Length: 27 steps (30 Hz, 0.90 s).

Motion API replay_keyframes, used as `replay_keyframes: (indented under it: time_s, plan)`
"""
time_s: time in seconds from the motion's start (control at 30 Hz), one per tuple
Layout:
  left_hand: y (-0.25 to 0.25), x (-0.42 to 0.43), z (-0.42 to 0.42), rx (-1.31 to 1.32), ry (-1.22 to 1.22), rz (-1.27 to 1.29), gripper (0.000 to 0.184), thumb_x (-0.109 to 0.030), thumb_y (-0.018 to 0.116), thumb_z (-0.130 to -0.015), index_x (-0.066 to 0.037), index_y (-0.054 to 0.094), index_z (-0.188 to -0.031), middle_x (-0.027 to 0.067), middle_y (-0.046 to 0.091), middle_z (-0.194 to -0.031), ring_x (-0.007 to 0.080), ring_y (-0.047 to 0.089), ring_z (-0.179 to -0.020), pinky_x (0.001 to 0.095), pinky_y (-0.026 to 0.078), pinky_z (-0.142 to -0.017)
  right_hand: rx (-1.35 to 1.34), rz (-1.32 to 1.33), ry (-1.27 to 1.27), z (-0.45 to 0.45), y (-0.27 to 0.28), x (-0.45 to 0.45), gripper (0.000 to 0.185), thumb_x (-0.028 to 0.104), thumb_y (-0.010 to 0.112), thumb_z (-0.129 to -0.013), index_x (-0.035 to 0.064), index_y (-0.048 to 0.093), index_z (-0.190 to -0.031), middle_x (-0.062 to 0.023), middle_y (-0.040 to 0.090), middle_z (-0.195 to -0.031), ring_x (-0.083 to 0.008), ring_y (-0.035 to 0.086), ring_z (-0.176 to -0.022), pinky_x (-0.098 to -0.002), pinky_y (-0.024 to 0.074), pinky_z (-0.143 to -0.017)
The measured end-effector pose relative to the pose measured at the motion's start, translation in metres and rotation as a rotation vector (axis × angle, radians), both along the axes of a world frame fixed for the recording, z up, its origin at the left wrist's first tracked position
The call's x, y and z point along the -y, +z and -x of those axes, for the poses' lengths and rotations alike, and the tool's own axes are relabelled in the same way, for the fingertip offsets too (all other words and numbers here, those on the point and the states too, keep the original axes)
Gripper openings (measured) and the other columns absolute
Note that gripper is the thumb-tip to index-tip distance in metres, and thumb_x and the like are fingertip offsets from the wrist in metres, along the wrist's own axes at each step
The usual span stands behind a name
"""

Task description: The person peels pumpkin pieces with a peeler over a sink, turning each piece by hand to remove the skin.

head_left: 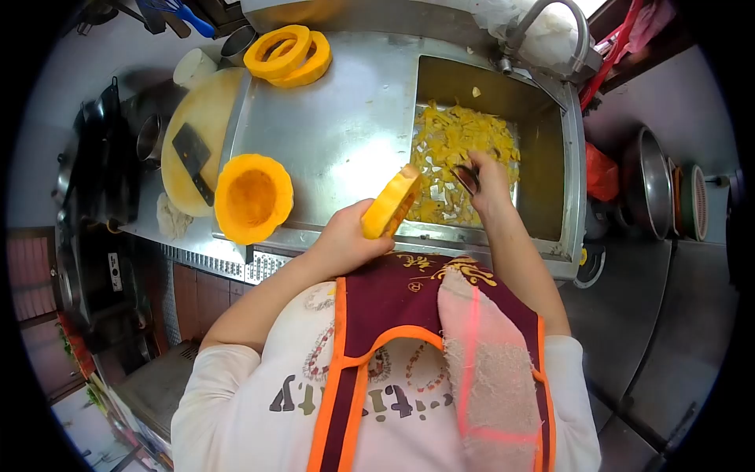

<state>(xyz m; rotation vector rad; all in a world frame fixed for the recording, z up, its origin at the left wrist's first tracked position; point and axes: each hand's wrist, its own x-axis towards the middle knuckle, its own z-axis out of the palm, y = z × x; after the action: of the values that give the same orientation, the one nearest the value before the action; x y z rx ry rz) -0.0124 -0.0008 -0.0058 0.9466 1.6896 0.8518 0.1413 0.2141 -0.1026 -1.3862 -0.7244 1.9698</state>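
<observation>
My left hand (346, 237) grips a thick ring of orange pumpkin (391, 206), held on edge near the front left of the sink (543, 181). In my right hand (492, 186) is a peeler (465, 179), held over the sink a short way from the ring. Yellow-orange pumpkin peelings (464, 134) cover much of the sink floor. On the steel counter (338, 134) to the left sits a hollowed pumpkin piece (253, 198), its opening facing up. Several cut pumpkin rings (277, 52) lie stacked at the counter's back left.
A round cutting board (220, 98) with a dark cleaver (191, 152) on it lies left of the counter, near a crumpled cloth (172, 217). The faucet (580, 35) rises at the sink's back right. Beyond the sink are a red bag (601, 171) and steel bowls (651, 182).
</observation>
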Motion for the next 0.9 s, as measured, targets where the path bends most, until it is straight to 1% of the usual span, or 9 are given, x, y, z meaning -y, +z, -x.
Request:
replay_keyframes:
  time_s: [0.13, 0.23, 0.33, 0.43, 0.5, 0.57, 0.77, 0.87, 0.9]
  plan:
    - [0.000, -0.012, -0.006, -0.045, -0.074, -0.039, 0.034, -0.017, 0.066, -0.064, 0.000, 0.052, -0.090, 0.0120, 0.059, -0.078, 0.0216, 0.057, -0.070, 0.0314, 0.045, -0.067, -0.032, -0.348, 0.135, 0.048, 0.109, 0.056, 0.025, 0.007, 0.059, -0.075, 0.0014, 0.046, -0.095, -0.0044, 0.052, -0.064, -0.0100, 0.052, -0.057, -0.0224, 0.0442, -0.053]
    - [0.005, -0.020, -0.008, 0.061, -0.101, 0.010, 0.032, -0.014, 0.066, -0.065, -0.001, 0.051, -0.091, 0.0078, 0.058, -0.077, 0.0168, 0.055, -0.069, 0.0287, 0.045, -0.066, -0.055, -0.533, 0.319, 0.056, 0.118, 0.079, 0.044, 0.006, 0.060, -0.074, -0.0007, 0.035, -0.109, -0.0053, 0.053, -0.064, -0.0120, 0.051, -0.058, -0.0262, 0.0434, -0.055]
    - [0.005, -0.022, -0.007, 0.207, -0.132, 0.056, 0.031, -0.010, 0.065, -0.067, -0.003, 0.050, -0.093, 0.0020, 0.056, -0.079, 0.0101, 0.053, -0.073, 0.0251, 0.044, -0.067, -0.059, -0.592, 0.389, 0.058, 0.124, 0.088, 0.041, 0.006, 0.058, -0.075, -0.0009, 0.035, -0.108, -0.0050, 0.052, -0.062, -0.0129, 0.051, -0.056, -0.0265, 0.0431, -0.054]
    - [0.004, -0.021, -0.004, 0.341, -0.083, 0.088, 0.033, -0.009, 0.064, -0.067, -0.004, 0.049, -0.095, 0.0017, 0.055, -0.078, 0.0103, 0.054, -0.071, 0.0250, 0.044, -0.065, 0.134, -0.936, 0.213, 0.056, 0.102, 0.067, 0.040, 0.005, 0.057, -0.075, -0.0012, 0.035, -0.107, -0.0049, 0.051, -0.061, -0.0131, 0.051, -0.056, -0.0257, 0.0428, -0.054]
    - [0.003, -0.020, -0.003, 0.402, -0.045, 0.070, 0.034, -0.009, 0.062, -0.067, -0.003, 0.048, -0.098, 0.0025, 0.056, -0.077, 0.0110, 0.055, -0.068, 0.0252, 0.045, -0.062, 0.396, -0.876, 0.000, 0.046, 0.100, 0.024, 0.037, 0.005, 0.057, -0.075, -0.0001, 0.036, -0.106, -0.0058, 0.053, -0.064, -0.0128, 0.052, -0.058, -0.0257, 0.0430, -0.055]
    - [0.005, -0.018, -0.002, 0.415, -0.054, 0.049, 0.034, -0.008, 0.062, -0.068, -0.003, 0.048, -0.098, 0.0026, 0.056, -0.078, 0.0112, 0.054, -0.067, 0.0253, 0.045, -0.062, 0.297, -0.793, -0.093, 0.032, 0.098, -0.003, 0.036, 0.007, 0.057, -0.076, 0.0008, 0.036, -0.104, -0.0063, 0.053, -0.065, -0.0132, 0.052, -0.059, -0.0251, 0.0422, -0.056]
    - [0.008, -0.023, -0.005, 0.397, -0.098, 0.109, 0.033, -0.006, 0.065, -0.066, -0.004, 0.050, -0.095, 0.0018, 0.054, -0.078, 0.0104, 0.053, -0.073, 0.0246, 0.044, -0.067, 0.114, -0.610, 0.401, 0.051, 0.137, 0.067, 0.040, 0.009, 0.058, -0.076, -0.0015, 0.035, -0.107, -0.0097, 0.056, -0.076, -0.0143, 0.055, -0.065, -0.0238, 0.0419, -0.059]
    - [0.010, -0.020, -0.005, 0.262, -0.164, 0.115, 0.032, -0.004, 0.065, -0.066, -0.004, 0.050, -0.095, 0.0018, 0.055, -0.078, 0.0104, 0.054, -0.074, 0.0247, 0.044, -0.069, 0.210, -0.930, 0.126, 0.053, 0.086, 0.059, 0.040, 0.010, 0.059, -0.075, -0.0005, 0.038, -0.108, -0.0072, 0.057, -0.073, -0.0107, 0.053, -0.063, -0.0252, 0.0411, -0.057]
    - [0.011, -0.016, -0.004, 0.208, -0.192, 0.106, 0.031, -0.003, 0.065, -0.066, -0.004, 0.050, -0.094, 0.0017, 0.055, -0.078, 0.0103, 0.054, -0.074, 0.0248, 0.044, -0.070, 0.388, -0.915, -0.014, 0.044, 0.077, 0.032, 0.035, 0.009, 0.058, -0.075, -0.0001, 0.041, -0.104, -0.0066, 0.057, -0.072, -0.0105, 0.052, -0.061, -0.0247, 0.0407, -0.054]
